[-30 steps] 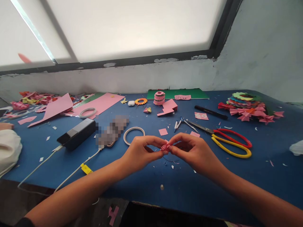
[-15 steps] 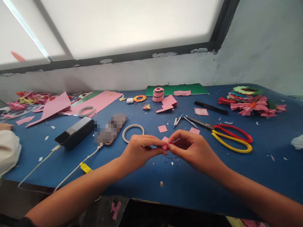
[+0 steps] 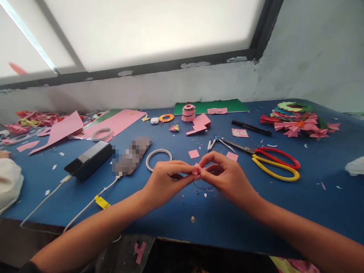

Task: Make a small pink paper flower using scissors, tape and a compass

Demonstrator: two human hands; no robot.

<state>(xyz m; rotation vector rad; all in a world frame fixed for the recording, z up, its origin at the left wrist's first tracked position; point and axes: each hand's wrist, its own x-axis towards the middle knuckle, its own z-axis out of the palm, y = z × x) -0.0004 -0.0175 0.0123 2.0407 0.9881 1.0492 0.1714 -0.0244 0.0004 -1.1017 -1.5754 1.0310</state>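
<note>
Between my two hands, over the middle of the blue table, is a small folded piece of pink paper [image 3: 196, 169]. My left hand [image 3: 167, 180] pinches it from the left with thumb and forefinger. From the right, my right hand [image 3: 224, 176] grips it the same way, and the fingertips almost meet. Most of the paper is hidden by the fingers. Just beyond the hands lie a pink paper square [image 3: 193, 154] and another pink square [image 3: 232, 156]. A roll of tape [image 3: 159, 151] rests past my left hand. Scissors [image 3: 275, 163] with red and yellow handles lie right of my right hand.
A compass [image 3: 212, 142], a black pen [image 3: 251, 127] and stacked paper rings [image 3: 188, 113] lie farther back. Paper flowers [image 3: 298, 123] are piled at the right. A black power bank [image 3: 88, 159] with a cable sits left. Another person's white sleeve [image 3: 10, 184] shows at the left edge.
Both hands still pinch the pink paper, and the fingers have shifted slightly on it. The whole view has moved a little, so things sit slightly farther left.
</note>
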